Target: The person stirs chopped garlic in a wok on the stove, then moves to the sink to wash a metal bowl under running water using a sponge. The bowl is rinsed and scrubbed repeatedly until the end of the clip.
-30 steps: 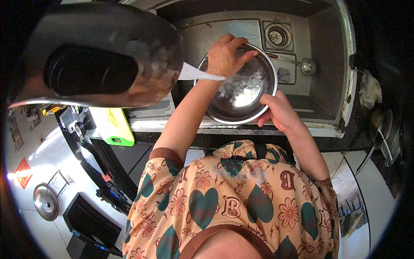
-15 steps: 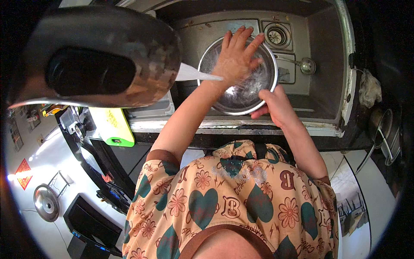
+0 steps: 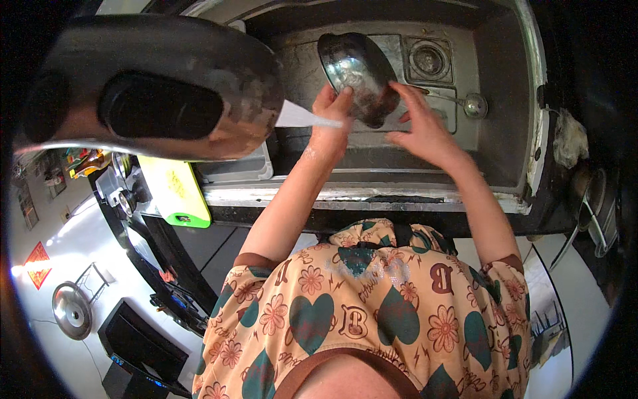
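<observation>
A shiny metal bowl [image 3: 362, 74] is tipped steeply on its side over the sink, its outer wall showing. My left hand [image 3: 331, 120] grips its near left edge, the thumb lying against the metal. At the bowl's right edge, my right hand [image 3: 425, 130] has its fingers spread; the index fingertip meets the edge while the thumb stands apart. From a large dark metal tap [image 3: 199, 53] close to the camera, a white stream of water [image 3: 298, 116] runs onto my left hand. The inside of the bowl is mostly hidden.
The grey sink [image 3: 502, 139] has a round drain [image 3: 428, 61] at the back. Right of the bowl lies a metal ladle [image 3: 474, 105]. A lime-green cutting board [image 3: 174, 189] lies left of the sink's front edge. A plastic bag [image 3: 570, 138] hangs at the right.
The bowl has gone from lying mouth up to tipped on its side. My left hand has come out of it to grip its edge. My right hand has let go of the rim and spread its fingers.
</observation>
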Demonstrator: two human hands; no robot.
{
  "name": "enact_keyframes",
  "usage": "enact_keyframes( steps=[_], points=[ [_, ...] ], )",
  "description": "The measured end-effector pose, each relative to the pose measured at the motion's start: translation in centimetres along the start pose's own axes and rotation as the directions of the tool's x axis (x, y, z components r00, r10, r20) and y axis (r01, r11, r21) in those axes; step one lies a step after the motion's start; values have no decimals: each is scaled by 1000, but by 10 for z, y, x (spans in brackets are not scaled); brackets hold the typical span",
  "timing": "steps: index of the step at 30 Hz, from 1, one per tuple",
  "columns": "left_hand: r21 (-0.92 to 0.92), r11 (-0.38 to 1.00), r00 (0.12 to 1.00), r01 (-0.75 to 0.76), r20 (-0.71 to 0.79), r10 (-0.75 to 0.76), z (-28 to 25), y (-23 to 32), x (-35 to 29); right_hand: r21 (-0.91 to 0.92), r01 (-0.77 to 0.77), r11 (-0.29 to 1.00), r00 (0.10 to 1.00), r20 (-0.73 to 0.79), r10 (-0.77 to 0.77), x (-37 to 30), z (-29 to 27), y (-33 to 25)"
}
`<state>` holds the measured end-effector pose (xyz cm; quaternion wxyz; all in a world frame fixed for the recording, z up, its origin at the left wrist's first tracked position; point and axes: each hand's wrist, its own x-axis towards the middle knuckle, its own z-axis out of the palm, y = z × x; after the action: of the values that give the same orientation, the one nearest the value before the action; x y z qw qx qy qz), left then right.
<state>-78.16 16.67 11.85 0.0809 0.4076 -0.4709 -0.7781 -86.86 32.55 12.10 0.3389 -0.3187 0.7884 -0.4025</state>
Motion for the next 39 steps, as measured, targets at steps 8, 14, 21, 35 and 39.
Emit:
enact_keyframes(
  steps=[8, 14, 21, 35, 39],
  points=[
    [52, 999, 1000, 5, 7, -5, -20, -3, -7, -768, 318, 556, 875, 463, 141, 13, 20, 140],
    [162, 980, 988, 112, -128, -91, -35, 3, -6, -655, 156, 740, 942, 325, 88, 19, 20, 159],
    [400, 914, 994, 62, -103, -23, -16, 9, -10, -286, 436, 853, 830, -240, -504, -2, 30, -49],
    [319, 938, 971, -137, -144, 191, -25, -17, -9, -75, 64, 995, 974, -214, -78, 75, 55, -25],
    [426, 891, 961, -155, -146, 236, -37, -9, -6, -323, 229, 918, 788, -492, -370, 65, 90, -32]
  ],
)
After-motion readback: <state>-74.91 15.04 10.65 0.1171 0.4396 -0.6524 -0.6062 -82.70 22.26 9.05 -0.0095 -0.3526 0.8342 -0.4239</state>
